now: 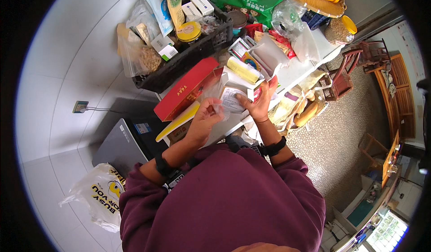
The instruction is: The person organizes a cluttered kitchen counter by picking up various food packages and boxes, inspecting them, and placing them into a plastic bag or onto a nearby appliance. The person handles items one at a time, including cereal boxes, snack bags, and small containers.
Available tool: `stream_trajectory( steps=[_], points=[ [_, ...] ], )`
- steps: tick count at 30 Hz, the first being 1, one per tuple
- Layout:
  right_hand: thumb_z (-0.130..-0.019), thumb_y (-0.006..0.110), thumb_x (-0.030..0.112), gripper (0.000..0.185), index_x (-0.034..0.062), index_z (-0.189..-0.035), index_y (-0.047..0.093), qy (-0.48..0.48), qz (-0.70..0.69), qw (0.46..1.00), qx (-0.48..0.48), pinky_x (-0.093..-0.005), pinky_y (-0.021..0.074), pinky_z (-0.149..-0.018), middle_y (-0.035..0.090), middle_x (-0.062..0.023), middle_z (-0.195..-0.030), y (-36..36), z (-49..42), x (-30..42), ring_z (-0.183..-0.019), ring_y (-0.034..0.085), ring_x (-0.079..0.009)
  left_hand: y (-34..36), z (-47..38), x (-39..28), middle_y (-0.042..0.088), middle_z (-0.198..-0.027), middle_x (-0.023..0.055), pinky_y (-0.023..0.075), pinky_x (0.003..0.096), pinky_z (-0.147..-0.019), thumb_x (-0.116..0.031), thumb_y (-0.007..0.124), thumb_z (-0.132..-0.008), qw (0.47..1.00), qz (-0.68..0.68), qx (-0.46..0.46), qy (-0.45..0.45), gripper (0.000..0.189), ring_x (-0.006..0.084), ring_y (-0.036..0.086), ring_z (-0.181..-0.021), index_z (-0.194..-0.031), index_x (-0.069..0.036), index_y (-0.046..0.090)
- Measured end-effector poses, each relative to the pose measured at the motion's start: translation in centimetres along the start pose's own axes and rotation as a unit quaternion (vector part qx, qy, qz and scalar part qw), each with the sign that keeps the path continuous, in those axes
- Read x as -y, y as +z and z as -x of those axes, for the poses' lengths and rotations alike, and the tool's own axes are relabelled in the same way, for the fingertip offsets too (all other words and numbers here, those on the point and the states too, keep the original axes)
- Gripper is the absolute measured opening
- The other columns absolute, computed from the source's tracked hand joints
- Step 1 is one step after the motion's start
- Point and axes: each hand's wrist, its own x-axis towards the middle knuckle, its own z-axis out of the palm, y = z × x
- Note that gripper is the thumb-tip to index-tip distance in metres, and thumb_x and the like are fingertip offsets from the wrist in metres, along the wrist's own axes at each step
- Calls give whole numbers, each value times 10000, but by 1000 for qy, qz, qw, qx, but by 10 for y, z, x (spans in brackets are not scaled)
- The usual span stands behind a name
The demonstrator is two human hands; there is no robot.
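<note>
Clear crinkled plastic is pinched between the thumb and fingers of my left hand. My right hand holds an open white cardboard box from its right side, the thumb over a printed paper at the box's near side. A yellow carton lies across the top of the white box. To the left of my hands a long red box sits on the white table, with a yellow-edged box nearer to me.
Behind stands a black plastic crate with cartons, bags and a yellow-lidded tin. Packets and a green bag crowd the back. A yellow-lidded jar stands far right. Bags lie below the table's right edge; a grey cabinet is left.
</note>
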Motion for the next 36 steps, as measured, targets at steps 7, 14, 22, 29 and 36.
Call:
stream_trajectory(
  steps=[7,14,22,29,36],
  points=[
    [-516,836,237,547,62,-844,434,111,-145,976,-121,-394,303,-916,322,-177,-1083,15,-9,-11,-1020,342,-312,13,9,14,479,-1020,83,465,398,-855,-15,552,-817,996,25,-1,-82,611,189,548,-864,-1308,-123,204],
    [-543,802,325,753,46,-1165,483,-43,107,993,-40,-530,191,-1027,265,-304,-1329,9,4,2,-1235,239,-463,22,-16,-9,492,-1026,93,444,483,-924,33,501,-826,966,251,45,41,605,218,556,-904,-1330,-136,213],
    [-543,823,316,682,32,-1067,492,32,56,992,-108,-513,184,-1035,261,-318,-1287,14,-3,4,-1240,229,-438,21,-6,8,499,-1128,111,407,386,-909,-31,530,-813,997,50,-43,-40,644,213,504,-1024,-1360,-121,203],
    [-541,827,287,675,52,-1080,493,48,59,990,-121,-501,179,-1037,263,-309,-1288,22,1,9,-1248,227,-418,5,2,41,573,-1016,107,379,303,-881,-32,555,-799,987,89,-63,-119,405,186,514,-981,-1174,-52,404],
    [-539,829,290,637,46,-1009,475,78,18,988,-131,-484,221,-1015,293,-281,-1238,21,0,7,-1176,288,-400,-6,8,49,575,-939,77,402,298,-863,-80,538,-841,995,-96,-29,17,158,189,550,-922,-997,-56,529]
  ],
)
